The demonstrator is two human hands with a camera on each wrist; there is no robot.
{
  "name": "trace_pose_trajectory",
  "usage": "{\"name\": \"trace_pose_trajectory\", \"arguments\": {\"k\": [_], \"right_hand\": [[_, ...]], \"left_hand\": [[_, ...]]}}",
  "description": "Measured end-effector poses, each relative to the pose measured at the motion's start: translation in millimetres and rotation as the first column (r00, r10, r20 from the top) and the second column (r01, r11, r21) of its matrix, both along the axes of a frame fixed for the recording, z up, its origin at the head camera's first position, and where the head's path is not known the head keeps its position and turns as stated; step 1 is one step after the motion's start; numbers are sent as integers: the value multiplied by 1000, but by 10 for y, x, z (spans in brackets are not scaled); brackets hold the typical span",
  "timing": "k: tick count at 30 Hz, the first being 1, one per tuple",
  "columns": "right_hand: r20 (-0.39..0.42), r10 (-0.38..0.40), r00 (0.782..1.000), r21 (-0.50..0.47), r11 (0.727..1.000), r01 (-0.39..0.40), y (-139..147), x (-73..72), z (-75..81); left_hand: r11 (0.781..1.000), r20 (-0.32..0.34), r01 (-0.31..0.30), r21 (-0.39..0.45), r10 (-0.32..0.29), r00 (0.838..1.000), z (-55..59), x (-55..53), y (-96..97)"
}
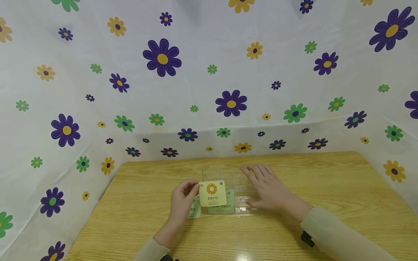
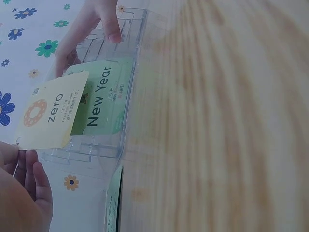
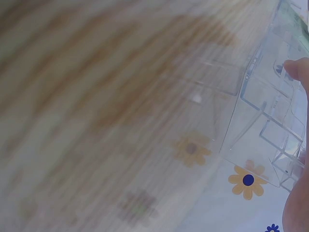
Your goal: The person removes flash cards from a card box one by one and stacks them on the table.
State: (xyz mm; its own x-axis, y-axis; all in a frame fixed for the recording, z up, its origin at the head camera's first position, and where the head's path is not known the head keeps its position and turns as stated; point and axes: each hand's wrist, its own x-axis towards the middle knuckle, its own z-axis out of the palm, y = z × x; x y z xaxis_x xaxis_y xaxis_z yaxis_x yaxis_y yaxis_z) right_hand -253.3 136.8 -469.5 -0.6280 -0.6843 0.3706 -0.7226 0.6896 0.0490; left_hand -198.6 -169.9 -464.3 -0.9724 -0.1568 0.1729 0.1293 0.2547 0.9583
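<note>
My left hand (image 1: 181, 199) pinches the corner of a yellow card (image 1: 213, 200) that reads "zero" above a ring-shaped picture. The card is in front of a clear plastic card stand (image 1: 242, 209) with stepped tiers. Lower on the stand is a green "New Year" card (image 1: 230, 198), partly covered by the yellow one; the left wrist view shows its lettering (image 2: 99, 96) fully. My right hand (image 1: 269, 188) holds the stand's right part, thumb (image 3: 295, 69) at the front and fingers towards the back.
Another green card (image 1: 195, 209), ending in "ey", lies on the wooden table (image 1: 137, 210) left of the stand, partly behind my left hand. A white cloth (image 1: 196, 87) printed with flowers rises behind the table and along both sides.
</note>
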Motion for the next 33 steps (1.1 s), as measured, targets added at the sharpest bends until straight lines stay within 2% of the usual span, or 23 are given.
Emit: {"name": "trace_pose_trajectory", "arguments": {"k": [8,21,33], "right_hand": [[-9,7,1000,-8,1000,-7,-2,-7,-4],[-13,-3,1000,-1,1000,3,-6,-17,-19],[-3,6,1000,1,1000,-6,0,-17,-16]], "left_hand": [[1000,1,-16,-13,16,1000,4,6,-5],[1000,40,-26,8,25,999,13,11,-56],[999,4,-47,-3,47,999,-2,21,-146]]}}
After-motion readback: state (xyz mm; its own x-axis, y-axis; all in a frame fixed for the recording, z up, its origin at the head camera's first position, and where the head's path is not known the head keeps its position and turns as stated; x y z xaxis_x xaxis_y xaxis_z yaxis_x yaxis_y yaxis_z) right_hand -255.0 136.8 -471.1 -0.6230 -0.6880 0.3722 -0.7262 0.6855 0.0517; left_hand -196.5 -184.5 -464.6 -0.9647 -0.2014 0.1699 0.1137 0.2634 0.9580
